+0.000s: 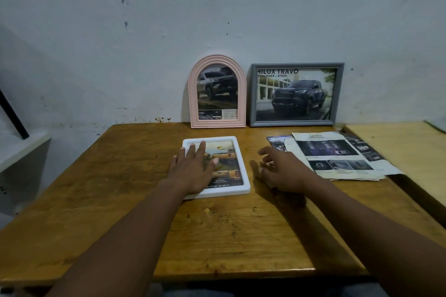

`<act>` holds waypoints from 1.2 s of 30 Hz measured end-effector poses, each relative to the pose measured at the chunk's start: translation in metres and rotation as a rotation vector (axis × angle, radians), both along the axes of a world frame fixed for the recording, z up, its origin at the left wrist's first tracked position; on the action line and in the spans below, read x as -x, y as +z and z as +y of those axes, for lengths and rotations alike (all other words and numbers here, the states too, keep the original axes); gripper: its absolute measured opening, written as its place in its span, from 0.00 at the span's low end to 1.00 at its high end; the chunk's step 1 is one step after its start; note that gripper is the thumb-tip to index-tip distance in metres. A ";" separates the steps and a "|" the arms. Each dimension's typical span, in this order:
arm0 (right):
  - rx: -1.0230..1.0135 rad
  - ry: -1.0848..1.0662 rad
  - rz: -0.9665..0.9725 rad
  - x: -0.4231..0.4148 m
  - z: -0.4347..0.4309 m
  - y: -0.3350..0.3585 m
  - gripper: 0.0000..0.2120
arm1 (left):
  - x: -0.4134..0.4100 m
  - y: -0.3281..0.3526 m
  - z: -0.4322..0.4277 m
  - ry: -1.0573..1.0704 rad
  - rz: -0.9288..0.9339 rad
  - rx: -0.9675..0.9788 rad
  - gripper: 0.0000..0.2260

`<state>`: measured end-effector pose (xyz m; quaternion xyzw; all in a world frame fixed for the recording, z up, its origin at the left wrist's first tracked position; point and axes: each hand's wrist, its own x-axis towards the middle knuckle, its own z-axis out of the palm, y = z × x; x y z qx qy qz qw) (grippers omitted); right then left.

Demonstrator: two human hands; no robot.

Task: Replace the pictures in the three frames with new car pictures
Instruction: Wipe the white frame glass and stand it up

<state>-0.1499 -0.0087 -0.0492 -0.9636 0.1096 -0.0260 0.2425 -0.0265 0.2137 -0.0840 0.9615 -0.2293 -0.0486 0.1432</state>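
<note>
Mid-desk, a bit toward back edge: white frame (226,192) lying flat, glass side up, car picture inside. Left hand (193,171) flat on its left half, fingers straight, not gripping anything. Right hand (280,171) just beside frame's right edge, fingers loosely curled and spread, holding nothing; can't tell if it touches desk (108,188). Back edge, leaning on wall (217,7): pink arched frame (217,91), grey frame (295,94) just beside it, both with dark pickup pics. Right edge: brochure pages (335,154), overlapping.
</note>
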 end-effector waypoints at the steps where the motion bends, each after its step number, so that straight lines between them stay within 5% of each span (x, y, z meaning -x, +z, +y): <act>1: 0.021 0.015 0.004 0.008 -0.003 -0.001 0.25 | 0.001 0.000 -0.001 0.001 -0.005 -0.006 0.33; 6: 0.112 0.085 -0.007 0.036 -0.009 -0.014 0.28 | 0.004 -0.003 0.005 0.017 -0.008 -0.013 0.33; 14: 0.245 0.062 -0.148 0.035 0.004 -0.020 0.19 | 0.004 -0.004 0.014 0.016 0.028 0.037 0.32; 22: -0.204 -0.042 -0.310 -0.033 0.024 0.032 0.10 | -0.009 0.003 0.026 0.072 0.024 0.239 0.31; 25: -0.227 0.056 -0.275 -0.067 0.039 0.048 0.09 | -0.019 0.003 0.034 0.109 0.026 0.289 0.30; 36: 0.059 0.274 -0.241 -0.149 0.094 0.010 0.13 | -0.039 0.000 0.046 0.073 -0.043 0.329 0.30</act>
